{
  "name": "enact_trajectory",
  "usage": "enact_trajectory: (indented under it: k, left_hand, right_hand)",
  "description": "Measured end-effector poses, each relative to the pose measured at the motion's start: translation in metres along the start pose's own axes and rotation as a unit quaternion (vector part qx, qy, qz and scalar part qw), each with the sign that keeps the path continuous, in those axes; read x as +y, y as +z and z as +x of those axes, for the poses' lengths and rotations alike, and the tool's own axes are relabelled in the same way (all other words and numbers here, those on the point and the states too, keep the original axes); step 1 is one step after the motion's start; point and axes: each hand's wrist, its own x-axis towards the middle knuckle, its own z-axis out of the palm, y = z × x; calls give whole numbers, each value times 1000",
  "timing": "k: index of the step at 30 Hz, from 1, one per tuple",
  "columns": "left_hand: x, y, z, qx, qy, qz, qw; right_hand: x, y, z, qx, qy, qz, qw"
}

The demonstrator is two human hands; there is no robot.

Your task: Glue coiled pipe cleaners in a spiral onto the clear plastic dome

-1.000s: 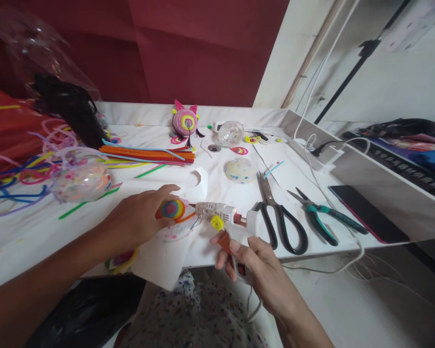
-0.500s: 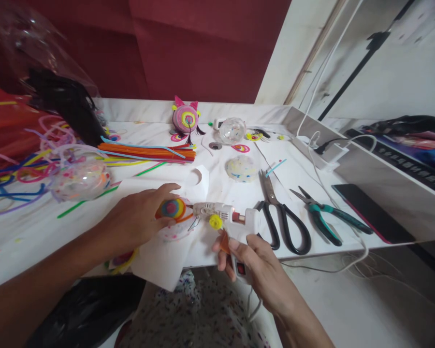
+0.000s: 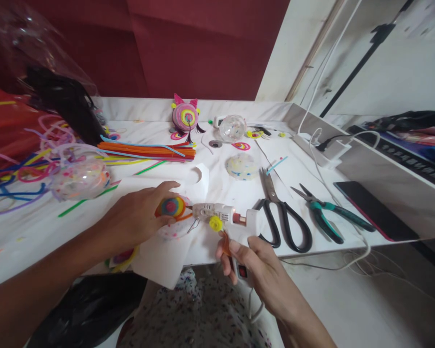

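Note:
My left hand (image 3: 141, 215) grips a clear ball (image 3: 174, 231) with a rainbow-coloured coiled disc (image 3: 171, 208) on it, thumb below and fingers above. An orange strand runs along the disc's right side. My right hand (image 3: 259, 266) is wrapped round the handle of a white glue gun (image 3: 217, 212), fingers at its orange trigger (image 3: 225, 241). The gun's nozzle points left and reaches the right edge of the disc. A yellow coil (image 3: 215, 223) shows against the gun's side. White paper (image 3: 163, 258) lies beneath the ball.
Black-handled scissors (image 3: 284, 212), green pliers (image 3: 322, 212) and a phone (image 3: 377, 210) lie to the right. Orange pipe cleaners (image 3: 145, 150), a pink eared ball (image 3: 186, 117) and clear balls (image 3: 233, 128) stand further back. A tangle of pipe cleaners (image 3: 18, 181) lies left.
The view has shifted slightly, and the scissors, pliers and phone appear a little further right. Both hands keep nearly the same hold and position.

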Motion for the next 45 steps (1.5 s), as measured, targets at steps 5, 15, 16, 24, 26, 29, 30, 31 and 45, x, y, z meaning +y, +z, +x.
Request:
enact_trajectory:
  k: [5, 15, 16, 24, 26, 29, 30, 31, 45]
  left_hand:
    - [-1, 0, 0, 1, 5, 6, 1000]
    - [-7, 7, 1, 34, 31, -2, 999]
    - [-7, 7, 1, 33, 31, -2, 999]
    - [-10, 8, 2, 33, 32, 1, 999]
    - [-11, 8, 1, 34, 31, 0, 999]
    - [-12, 9, 1, 34, 36, -3, 999]
    - [-12, 9, 1, 33, 37, -1, 999]
    - [-12, 9, 1, 33, 36, 1, 999]
    - [-11, 8, 0, 34, 36, 3, 999]
  right_hand:
    - [-11, 0, -5, -13, 15, -15, 1000]
    - [-13, 2, -13, -30, 28, -21, 999]
    - [-13, 3, -14, -30, 27, -24, 999]
    - [-15, 4, -17, -26, 35, -26, 999]
    - [-14, 4, -16, -24, 41, -22, 999]
    - [-14, 3, -14, -27, 43, -21, 998]
    - [-14, 3, -14, -30, 41, -21, 998]
    - [-14, 2, -14, -32, 38, -20, 999]
    - [-16, -2, -8, -21, 12, -33, 999]
